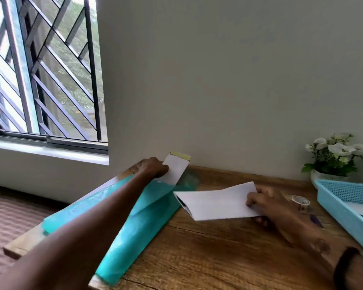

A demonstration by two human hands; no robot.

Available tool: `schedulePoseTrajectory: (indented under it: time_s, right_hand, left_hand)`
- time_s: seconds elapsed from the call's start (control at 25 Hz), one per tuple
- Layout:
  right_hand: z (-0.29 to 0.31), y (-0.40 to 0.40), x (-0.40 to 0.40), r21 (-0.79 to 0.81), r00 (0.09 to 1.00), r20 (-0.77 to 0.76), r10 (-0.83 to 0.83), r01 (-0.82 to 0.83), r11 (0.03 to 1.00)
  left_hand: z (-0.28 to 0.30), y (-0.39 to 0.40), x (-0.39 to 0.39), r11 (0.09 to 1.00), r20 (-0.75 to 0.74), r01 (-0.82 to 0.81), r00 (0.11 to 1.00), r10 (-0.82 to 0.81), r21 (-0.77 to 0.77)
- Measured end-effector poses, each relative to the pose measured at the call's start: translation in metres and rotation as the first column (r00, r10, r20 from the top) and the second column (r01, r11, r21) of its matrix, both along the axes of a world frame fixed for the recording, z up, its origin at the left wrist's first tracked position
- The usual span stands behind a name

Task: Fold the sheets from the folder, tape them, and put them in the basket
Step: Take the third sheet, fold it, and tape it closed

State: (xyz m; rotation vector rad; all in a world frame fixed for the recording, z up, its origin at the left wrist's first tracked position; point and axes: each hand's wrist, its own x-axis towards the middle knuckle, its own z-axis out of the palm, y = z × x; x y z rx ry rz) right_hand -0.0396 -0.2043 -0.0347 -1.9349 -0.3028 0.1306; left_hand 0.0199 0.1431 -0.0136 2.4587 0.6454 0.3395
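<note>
A wooden table (218,248) fills the lower half of the frame, set against a plain grey wall (218,80). A teal folder (134,222) lies open across the table's left part, running from lower centre up toward the wall. The left hand (152,168), reaching in from the lower left, sits at the folder's far end, just left of centre frame, with its fingers curled round the near side of a white sheet (176,169) that stands up out of the folder; the sheet's top edge shows a yellowish strip. The right hand (266,203), coming from the lower right, pinches the right end of a folded sheet (216,200), thumb on top and fingers beneath; this sheet is held just above the tabletop at centre frame, beside the folder's right edge, and its open left end shows the layers of the fold. A roll of clear tape (300,200) rests on the table just behind the right hand, between it and a light blue basket (333,197) at the right edge of the frame. White paper (362,210) lies inside the basket. A pot of white flowers (335,153) stands behind the basket against the wall. A dark band (343,266) circles the right wrist. A barred window (44,70) takes up the upper left.
</note>
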Motion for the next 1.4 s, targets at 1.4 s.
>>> schedulePoseTrajectory:
  time_s: [1.4]
  right_hand:
    - [0.049, -0.058, -0.022, 0.609, 0.941, -0.178, -0.286, 0.334, 0.719]
  left_hand:
    - [0.035, -0.112, -0.054, 0.772, 0.375, 0.293, 0.742, -0.556, 0.564]
